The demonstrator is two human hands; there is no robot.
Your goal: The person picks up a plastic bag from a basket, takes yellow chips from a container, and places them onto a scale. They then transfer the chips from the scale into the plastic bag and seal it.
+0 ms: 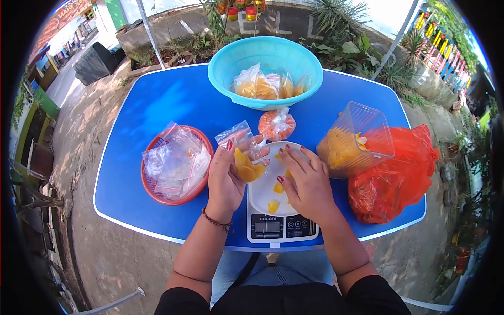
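My left hand is closed around a small clear zip bag with yellow chips in it. The bag stands roughly upright, left of the scale's plate. Over the white plate my right hand reaches with its fingers spread and bent down. A few yellow chip pieces lie on that plate, partly hidden under the right hand. Below the plate shows the front panel of the kitchen scale, with a display and buttons.
A red basket of empty zip bags stands left. Behind is a turquoise basin with filled bags. A tied bag of orange bits sits before it. At right are a tilted clear container of chips and a red plastic bag.
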